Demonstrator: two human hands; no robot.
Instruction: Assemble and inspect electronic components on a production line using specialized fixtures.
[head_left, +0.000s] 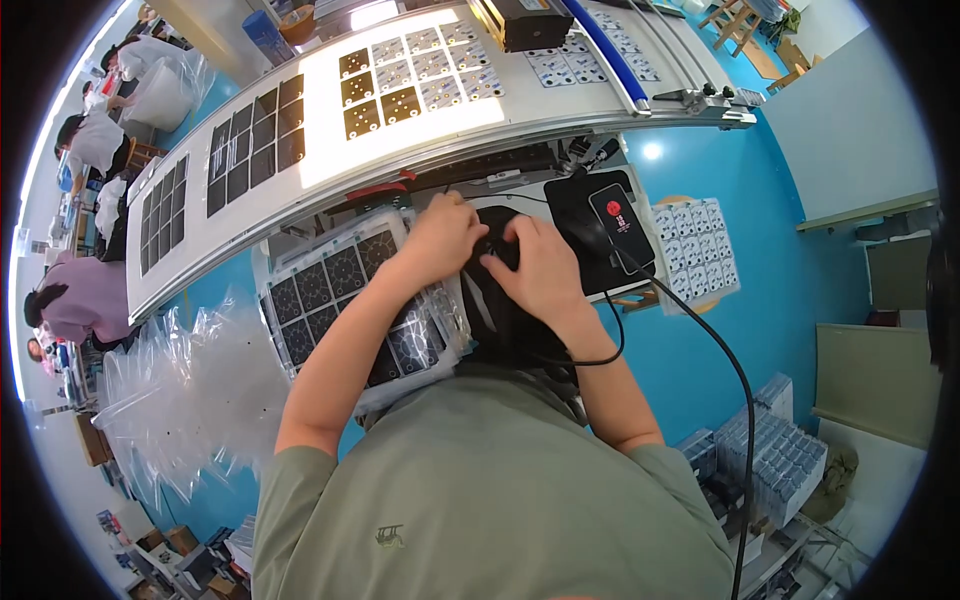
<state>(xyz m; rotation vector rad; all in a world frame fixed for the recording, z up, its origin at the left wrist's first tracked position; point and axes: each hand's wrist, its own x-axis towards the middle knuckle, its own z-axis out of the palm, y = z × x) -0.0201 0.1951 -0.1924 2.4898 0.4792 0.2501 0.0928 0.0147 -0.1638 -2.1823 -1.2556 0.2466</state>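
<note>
My left hand (pixel 443 240) is closed, its fingertips pinched together over a black, soft-looking item (pixel 495 225) in front of my lap. My right hand (pixel 542 268) bends over the same black item from the other side, thumb and forefinger curled close to each other. Anything small between the fingers is too small to make out. Under my left forearm lies a plastic-wrapped stack of dark sheets (pixel 310 285) with square patterned panels. Beyond my right hand a flat black device with a red mark (pixel 622 215) rests on a black pad (pixel 570 200).
A long white workbench (pixel 330 195) carries rows of patterned sheets (pixel 425 65). Black cable (pixel 735 360) runs down the right side. More sheets (pixel 695 245) lie on a stool. Clear plastic bags (pixel 200 380) bulge at left. Several people work at far left.
</note>
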